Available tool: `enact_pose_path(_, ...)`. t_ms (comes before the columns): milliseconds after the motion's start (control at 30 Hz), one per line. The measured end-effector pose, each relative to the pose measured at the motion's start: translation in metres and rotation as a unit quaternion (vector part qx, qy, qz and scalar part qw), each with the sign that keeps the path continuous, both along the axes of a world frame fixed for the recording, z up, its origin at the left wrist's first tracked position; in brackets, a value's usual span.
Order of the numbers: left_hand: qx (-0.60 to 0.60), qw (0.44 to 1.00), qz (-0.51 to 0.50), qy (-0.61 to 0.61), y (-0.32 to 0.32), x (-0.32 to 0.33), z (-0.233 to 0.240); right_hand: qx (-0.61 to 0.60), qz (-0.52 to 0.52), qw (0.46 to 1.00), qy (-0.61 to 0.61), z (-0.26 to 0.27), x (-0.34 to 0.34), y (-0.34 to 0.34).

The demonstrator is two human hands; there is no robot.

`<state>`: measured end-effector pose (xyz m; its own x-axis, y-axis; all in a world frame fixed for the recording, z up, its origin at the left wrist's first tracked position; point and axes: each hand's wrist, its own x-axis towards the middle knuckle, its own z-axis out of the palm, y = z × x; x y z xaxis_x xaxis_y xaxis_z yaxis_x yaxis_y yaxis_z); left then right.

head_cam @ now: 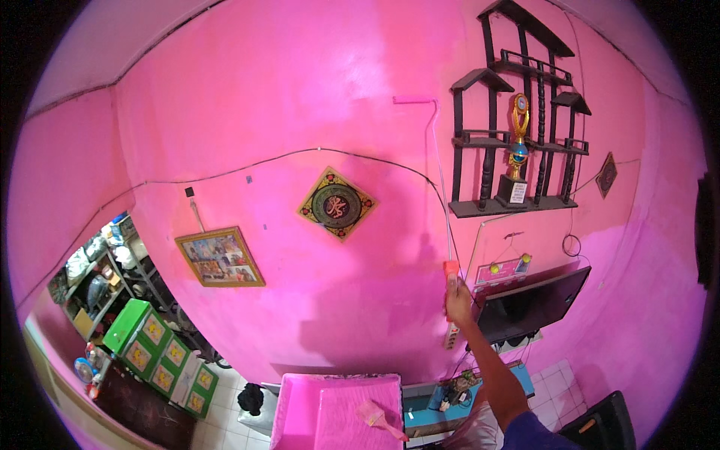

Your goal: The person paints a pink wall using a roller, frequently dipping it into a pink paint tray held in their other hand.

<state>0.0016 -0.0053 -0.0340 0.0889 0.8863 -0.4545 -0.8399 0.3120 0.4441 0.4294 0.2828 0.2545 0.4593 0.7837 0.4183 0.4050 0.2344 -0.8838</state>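
Note:
My right hand (458,301) is closed around the orange-red handle of a long-framed paint roller (415,100). Its pink sleeve lies against the pink wall (270,112), left of a black wooden wall shelf. My left hand is out of view. Below, in front of me, stands a paint tray (298,410) coated with pink paint. A paintbrush (378,419) with pink-stained bristles and handle lies on the tray's ridged part.
A framed diamond plaque (337,203), a photo frame (220,257), a loose cable and a black shelf (512,208) with a trophy (518,140) are on the wall. A television (531,306) hangs at right; a green drawer cabinet (160,357) stands at left.

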Motion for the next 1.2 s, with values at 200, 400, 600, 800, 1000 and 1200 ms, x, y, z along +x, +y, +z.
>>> enact_pose_path(200, -0.032, 0.999, 0.009, 0.026, 0.000, 0.004, 0.004, 0.061, -0.076, 0.985, -0.145, 0.085, 0.045, 0.064)
enact_pose_path(400, -0.025, 1.000, -0.007, 0.018, 0.000, 0.005, 0.008, 0.036, -0.028, 0.990, -0.130, 0.160, 0.059, 0.081)
enact_pose_path(600, 0.032, 0.999, -0.032, 0.024, 0.004, -0.006, 0.000, 0.007, -0.050, 0.988, -0.148, 0.025, 0.041, 0.027)
enact_pose_path(800, 0.009, 0.999, -0.039, 0.011, 0.001, -0.004, 0.006, 0.036, -0.077, 0.979, -0.186, 0.056, 0.059, 0.037)
enact_pose_path(1000, -0.003, 0.999, -0.043, 0.013, -0.001, -0.004, 0.012, 0.055, -0.054, 0.979, -0.189, 0.221, 0.041, 0.068)
enact_pose_path(1200, -0.013, 0.998, -0.061, 0.000, 0.002, -0.004, 0.016, 0.085, -0.060, 0.981, -0.164, 0.146, 0.015, 0.065)
